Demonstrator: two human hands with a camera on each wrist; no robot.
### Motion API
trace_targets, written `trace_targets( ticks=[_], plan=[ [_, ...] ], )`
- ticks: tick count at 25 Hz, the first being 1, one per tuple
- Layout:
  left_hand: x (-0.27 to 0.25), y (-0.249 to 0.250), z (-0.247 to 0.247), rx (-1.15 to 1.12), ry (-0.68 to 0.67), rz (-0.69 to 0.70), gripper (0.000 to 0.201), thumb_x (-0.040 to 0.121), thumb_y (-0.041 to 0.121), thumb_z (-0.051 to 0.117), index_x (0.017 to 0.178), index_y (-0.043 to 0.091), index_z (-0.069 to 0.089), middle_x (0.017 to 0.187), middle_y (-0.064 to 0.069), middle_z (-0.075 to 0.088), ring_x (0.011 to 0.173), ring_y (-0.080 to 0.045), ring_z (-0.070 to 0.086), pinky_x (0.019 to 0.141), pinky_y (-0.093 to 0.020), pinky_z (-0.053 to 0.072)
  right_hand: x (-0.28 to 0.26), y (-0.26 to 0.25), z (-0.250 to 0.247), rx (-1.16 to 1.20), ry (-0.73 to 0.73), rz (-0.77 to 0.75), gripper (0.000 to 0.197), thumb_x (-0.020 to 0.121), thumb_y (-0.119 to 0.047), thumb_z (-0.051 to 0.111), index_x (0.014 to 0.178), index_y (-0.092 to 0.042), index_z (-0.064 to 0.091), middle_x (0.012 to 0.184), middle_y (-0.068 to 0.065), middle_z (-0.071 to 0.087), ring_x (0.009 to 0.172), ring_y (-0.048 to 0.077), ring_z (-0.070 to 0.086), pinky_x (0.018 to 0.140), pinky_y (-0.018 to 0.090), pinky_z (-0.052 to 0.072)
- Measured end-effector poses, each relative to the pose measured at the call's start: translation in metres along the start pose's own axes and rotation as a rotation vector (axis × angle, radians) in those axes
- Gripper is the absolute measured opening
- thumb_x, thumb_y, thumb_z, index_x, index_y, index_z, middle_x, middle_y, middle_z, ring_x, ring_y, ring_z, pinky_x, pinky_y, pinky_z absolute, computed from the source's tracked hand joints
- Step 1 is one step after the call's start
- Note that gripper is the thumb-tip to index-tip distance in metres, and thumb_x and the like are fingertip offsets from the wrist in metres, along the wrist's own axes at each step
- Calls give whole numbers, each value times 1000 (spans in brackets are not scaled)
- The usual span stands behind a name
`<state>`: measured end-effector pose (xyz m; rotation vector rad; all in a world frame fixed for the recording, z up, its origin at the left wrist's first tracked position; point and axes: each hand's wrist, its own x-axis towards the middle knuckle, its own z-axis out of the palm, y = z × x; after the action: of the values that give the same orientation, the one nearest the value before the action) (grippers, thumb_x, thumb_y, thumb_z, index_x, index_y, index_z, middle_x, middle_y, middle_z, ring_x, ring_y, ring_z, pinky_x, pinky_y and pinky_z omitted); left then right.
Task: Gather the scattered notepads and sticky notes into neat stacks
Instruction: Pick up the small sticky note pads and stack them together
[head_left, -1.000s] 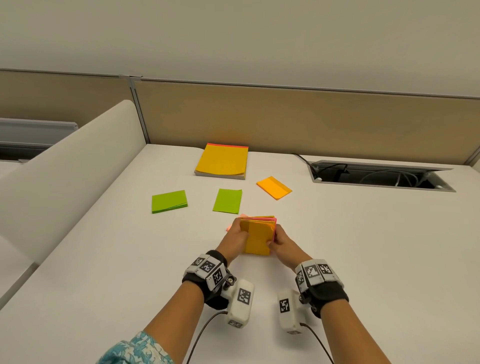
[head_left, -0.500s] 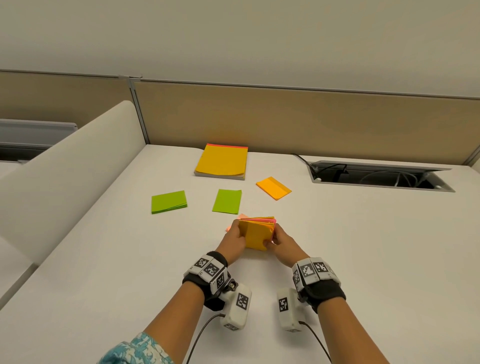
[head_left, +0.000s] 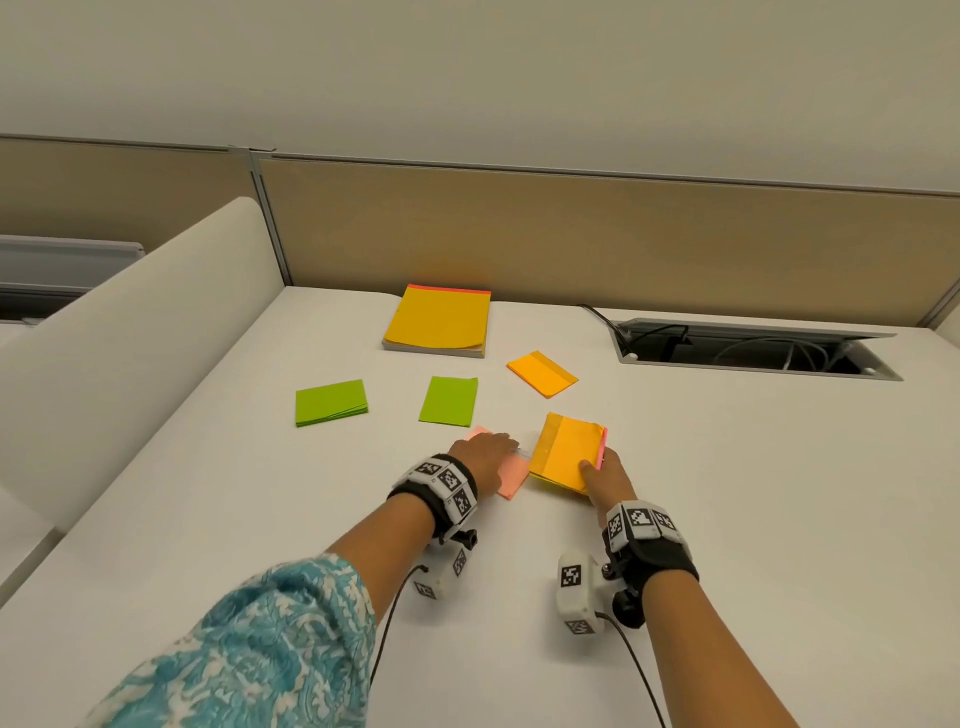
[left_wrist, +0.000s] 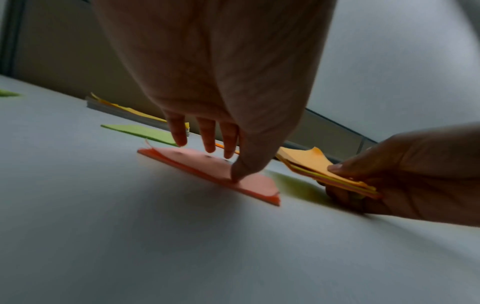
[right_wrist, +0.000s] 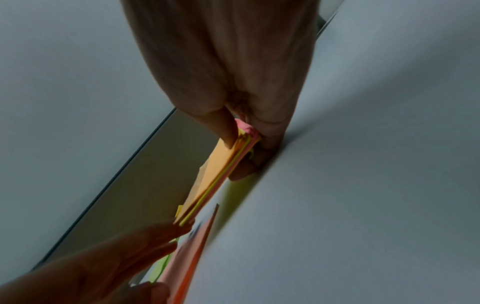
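Right now the right hand (head_left: 608, 480) pinches a mixed stack of sticky notes (head_left: 566, 451), orange sheet on top with yellow and pink layers under it, thumb on top and fingers beneath; the right wrist view shows that grip clamped on the stack's near edge, with the stack tilted up off the white worktop (head_left: 727, 519). Left hand (head_left: 483, 457) is spread with straight fingers, grip apart, thumb tip pressing down on a pink sticky pad (head_left: 511, 478) lying flat on the worktop just left of the held stack; the other fingertips (left_wrist: 207, 142) hover over or maybe brush its far part, blur makes it hard to say. Pink pad and held stack sit close but apart. Farther back: two green sticky pads, one (head_left: 331, 402) at left and one (head_left: 449, 401) nearer centre, well apart from each other, and a small orange sticky pad (head_left: 542, 373) angled to the right of them. Large orange-topped notepad (head_left: 439, 327) lies near the beige partition (head_left: 571, 234). Open cable tray (head_left: 753, 353) with cords sits in the worktop at far right. Patterned teal sleeve (head_left: 260, 649) on the left arm.
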<state>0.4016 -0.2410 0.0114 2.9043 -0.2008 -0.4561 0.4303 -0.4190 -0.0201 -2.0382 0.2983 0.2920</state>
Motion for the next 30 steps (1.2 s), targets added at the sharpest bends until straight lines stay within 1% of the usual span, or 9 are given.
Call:
trace_targets(
  ticks=[4, 6, 8, 12, 17, 19, 21, 24, 30],
  plan=[
    [14, -6, -14, 252, -73, 65, 63, 85, 31, 58, 142, 25, 33, 148, -1, 37, 135, -24, 38, 113, -45, 25, 4, 8, 0, 23, -41, 27, 48, 96, -17, 41, 141, -5, 29, 145, 18, 40, 130, 37, 41, 110, 45, 33],
    [18, -9, -19, 329, -96, 9, 71, 78, 46, 65, 139, 24, 37, 141, -4, 44, 132, -26, 39, 113, -46, 22, 6, 9, -1, 35, -49, 34, 49, 96, -17, 41, 141, -5, 28, 146, 18, 39, 130, 37, 41, 110, 46, 33],
    [17, -12, -20, 270, -100, -64, 68, 75, 47, 68, 133, 22, 44, 134, -7, 49, 128, -27, 43, 110, -44, 25, 7, 10, -2, 54, -42, 41, 49, 96, -16, 42, 141, -5, 27, 145, 18, 39, 129, 37, 41, 109, 45, 34],
    [9, -21, -14, -340, 79, -189, 32, 89, 20, 55, 119, 9, 59, 128, -12, 56, 121, -30, 52, 99, -36, 41, 4, 8, -2, 77, -18, 56, 48, 96, -15, 42, 139, -5, 26, 141, 20, 42, 125, 38, 44, 103, 44, 37],
    [0, -21, -16, -1126, 226, -362, 12, 80, 22, 51, 73, 18, 60, 98, -11, 54, 95, -24, 51, 85, -38, 43, -4, 3, 2, 59, -31, 53, 47, 96, -15, 40, 140, -7, 24, 140, 20, 43, 124, 38, 45, 103, 43, 38],
    [-3, -5, -15, -1448, 207, -353, 22, 86, 9, 51, 102, 2, 65, 105, -10, 54, 98, -23, 49, 92, -41, 43, -6, 2, 10, 112, -86, 39, 45, 95, -12, 40, 138, -9, 28, 138, 20, 45, 121, 38, 48, 104, 48, 40],
    [0, 9, -9, -1508, 220, -381, 33, 91, 1, 50, 122, -3, 57, 118, -10, 58, 101, -25, 53, 100, -44, 44, -11, 1, 19, 278, -166, 51, 42, 94, -5, 39, 135, -6, 32, 129, 20, 51, 110, 35, 54, 98, 50, 45],
    [5, 13, 0, -1263, 333, -489, 33, 84, 11, 61, 116, 5, 65, 126, -14, 64, 113, -32, 60, 100, -38, 48, -20, -6, 23, 472, -259, 56, 35, 95, -1, 36, 130, -3, 37, 115, 20, 52, 88, 27, 57, 76, 39, 50],
    [2, 16, 3, -1090, 366, -586, 34, 86, 17, 61, 118, 7, 64, 129, -11, 62, 119, -28, 57, 99, -30, 45, -17, -8, 25, 548, -275, 50, 32, 97, -13, 32, 125, -3, 45, 109, 19, 56, 83, 24, 57, 74, 40, 50]
  ],
)
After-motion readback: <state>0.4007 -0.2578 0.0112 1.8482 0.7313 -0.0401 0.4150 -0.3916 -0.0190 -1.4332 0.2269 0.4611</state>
